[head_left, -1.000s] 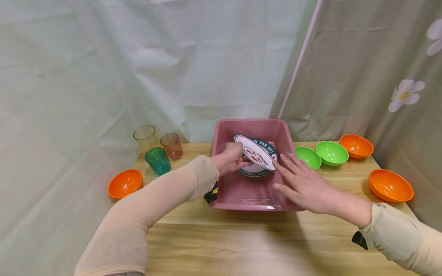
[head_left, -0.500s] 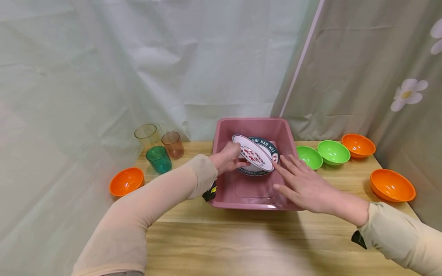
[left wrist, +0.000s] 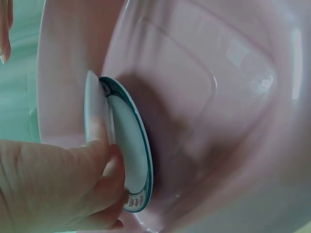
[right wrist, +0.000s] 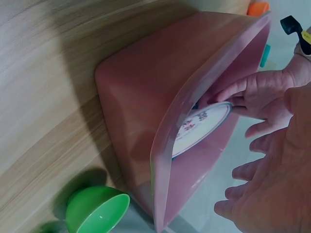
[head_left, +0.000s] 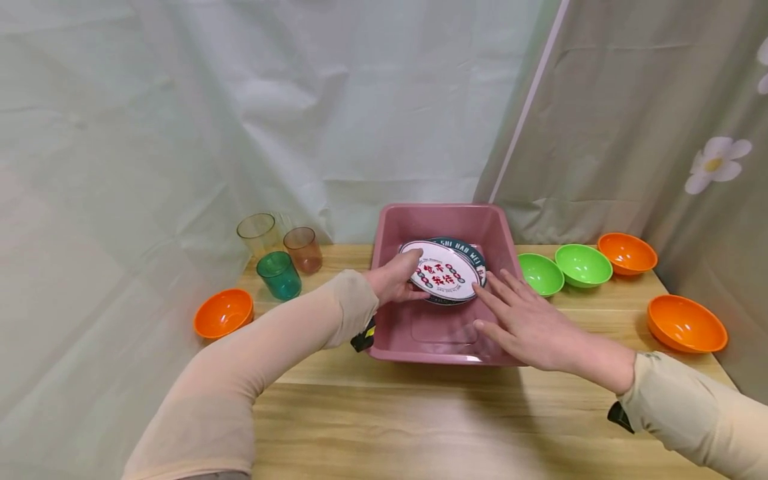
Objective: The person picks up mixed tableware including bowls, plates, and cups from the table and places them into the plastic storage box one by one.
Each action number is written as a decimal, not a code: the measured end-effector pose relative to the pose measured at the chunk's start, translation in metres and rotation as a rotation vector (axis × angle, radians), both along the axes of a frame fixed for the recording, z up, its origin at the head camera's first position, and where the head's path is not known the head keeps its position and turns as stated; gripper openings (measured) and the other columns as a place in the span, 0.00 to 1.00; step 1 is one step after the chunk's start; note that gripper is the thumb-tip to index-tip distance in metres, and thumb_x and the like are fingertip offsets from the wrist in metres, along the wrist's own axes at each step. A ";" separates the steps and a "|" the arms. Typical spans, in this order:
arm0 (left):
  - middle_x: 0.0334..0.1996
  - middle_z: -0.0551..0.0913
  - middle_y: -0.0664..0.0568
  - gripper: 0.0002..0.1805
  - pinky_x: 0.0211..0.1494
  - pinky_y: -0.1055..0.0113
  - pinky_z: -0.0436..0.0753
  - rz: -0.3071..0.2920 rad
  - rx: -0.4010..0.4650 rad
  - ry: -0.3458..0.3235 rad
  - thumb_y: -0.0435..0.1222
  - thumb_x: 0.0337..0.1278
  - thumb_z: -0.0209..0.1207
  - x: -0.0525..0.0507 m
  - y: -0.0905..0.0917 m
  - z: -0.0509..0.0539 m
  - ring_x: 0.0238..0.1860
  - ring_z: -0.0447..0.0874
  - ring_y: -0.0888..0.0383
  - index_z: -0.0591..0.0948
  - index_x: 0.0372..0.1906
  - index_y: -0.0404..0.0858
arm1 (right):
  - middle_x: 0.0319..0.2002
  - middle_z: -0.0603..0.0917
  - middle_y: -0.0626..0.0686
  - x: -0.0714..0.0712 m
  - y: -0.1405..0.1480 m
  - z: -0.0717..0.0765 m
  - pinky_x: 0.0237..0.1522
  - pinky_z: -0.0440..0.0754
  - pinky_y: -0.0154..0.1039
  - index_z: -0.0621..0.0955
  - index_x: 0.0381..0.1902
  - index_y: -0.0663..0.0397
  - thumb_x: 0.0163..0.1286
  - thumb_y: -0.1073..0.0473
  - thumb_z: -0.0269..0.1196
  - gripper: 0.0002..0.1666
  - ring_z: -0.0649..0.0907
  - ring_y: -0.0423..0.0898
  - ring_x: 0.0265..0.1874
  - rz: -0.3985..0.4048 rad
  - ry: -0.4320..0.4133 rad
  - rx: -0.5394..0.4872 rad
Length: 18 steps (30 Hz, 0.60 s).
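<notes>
My left hand (head_left: 399,277) pinches the left edge of a white oval plate (head_left: 443,270) with red lettering, thumb on top and fingers beneath. In the left wrist view this plate (left wrist: 92,107) is seen nearly edge-on. Below it, inside a pink plastic basin (head_left: 444,357), is another plate with a dark green lettered rim (head_left: 456,245), partly covered. Whether the two plates touch is hard to tell. Above the basin's right side my right hand (head_left: 534,327) is held with fingers extended, holding nothing. The right wrist view shows those fingers (right wrist: 243,171) apart from the white plate (right wrist: 201,124).
Left of the basin stand a yellowish glass (head_left: 257,233), a teal glass (head_left: 279,277), a brownish glass (head_left: 303,250) and an orange bowl (head_left: 224,313). Two green bowls (head_left: 583,265) and two orange bowls (head_left: 687,325) sit to its right. A curtain (head_left: 360,120) hangs behind the wooden table.
The white plate in my left hand has tipped from a steep tilt to flatter, its lettered face turning upward over the green-rimmed plate. My right hand has stayed nearly still.
</notes>
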<state>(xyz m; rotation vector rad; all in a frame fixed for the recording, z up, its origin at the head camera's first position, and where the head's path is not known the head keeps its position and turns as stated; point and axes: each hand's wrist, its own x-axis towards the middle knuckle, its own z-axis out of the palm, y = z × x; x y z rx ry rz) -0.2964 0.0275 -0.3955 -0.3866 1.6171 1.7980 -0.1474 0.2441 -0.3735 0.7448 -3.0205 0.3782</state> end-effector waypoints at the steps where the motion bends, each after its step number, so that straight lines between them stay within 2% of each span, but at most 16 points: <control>1: 0.69 0.72 0.33 0.30 0.70 0.46 0.72 -0.007 -0.009 0.007 0.49 0.81 0.39 0.000 0.000 -0.001 0.67 0.74 0.40 0.66 0.73 0.32 | 0.78 0.59 0.67 0.000 0.000 0.000 0.74 0.53 0.65 0.65 0.78 0.58 0.80 0.37 0.51 0.40 0.52 0.69 0.77 -0.001 -0.002 0.004; 5: 0.65 0.76 0.34 0.30 0.73 0.44 0.68 -0.038 -0.038 0.032 0.50 0.81 0.39 0.002 0.002 -0.001 0.68 0.73 0.40 0.67 0.72 0.33 | 0.78 0.58 0.67 0.001 -0.001 0.001 0.75 0.52 0.65 0.65 0.78 0.58 0.81 0.38 0.50 0.40 0.52 0.69 0.78 -0.004 -0.005 0.010; 8: 0.50 0.82 0.39 0.29 0.73 0.44 0.67 -0.044 -0.053 0.039 0.51 0.80 0.40 0.003 0.003 0.000 0.67 0.74 0.41 0.70 0.69 0.33 | 0.78 0.58 0.67 0.001 0.000 0.001 0.75 0.53 0.65 0.65 0.78 0.59 0.81 0.38 0.50 0.40 0.52 0.69 0.77 -0.001 -0.001 0.005; 12: 0.30 0.81 0.49 0.26 0.73 0.41 0.66 -0.035 -0.079 0.034 0.51 0.80 0.41 0.003 0.003 -0.004 0.54 0.82 0.45 0.74 0.60 0.34 | 0.78 0.58 0.67 0.001 0.001 -0.001 0.75 0.51 0.64 0.65 0.78 0.60 0.81 0.39 0.50 0.40 0.51 0.68 0.78 -0.002 -0.003 0.007; 15: 0.29 0.81 0.49 0.26 0.73 0.39 0.65 -0.035 -0.103 0.029 0.52 0.79 0.41 0.003 0.004 -0.008 0.48 0.83 0.48 0.74 0.59 0.34 | 0.78 0.58 0.67 0.001 0.001 -0.003 0.76 0.51 0.63 0.65 0.78 0.60 0.81 0.39 0.51 0.40 0.51 0.67 0.78 -0.005 -0.006 0.013; 16: 0.31 0.81 0.48 0.26 0.73 0.39 0.64 -0.038 -0.107 0.027 0.52 0.79 0.41 0.003 0.004 -0.008 0.51 0.82 0.47 0.73 0.60 0.34 | 0.78 0.58 0.67 0.002 0.002 -0.003 0.76 0.51 0.63 0.65 0.78 0.60 0.81 0.39 0.50 0.40 0.51 0.67 0.78 -0.006 -0.006 0.014; 18: 0.42 0.83 0.43 0.28 0.74 0.39 0.62 -0.034 -0.099 0.026 0.52 0.79 0.41 0.002 0.005 -0.008 0.59 0.79 0.44 0.71 0.65 0.34 | 0.77 0.59 0.67 0.003 0.002 -0.004 0.76 0.51 0.63 0.65 0.78 0.60 0.81 0.39 0.50 0.40 0.51 0.68 0.78 -0.008 -0.004 0.012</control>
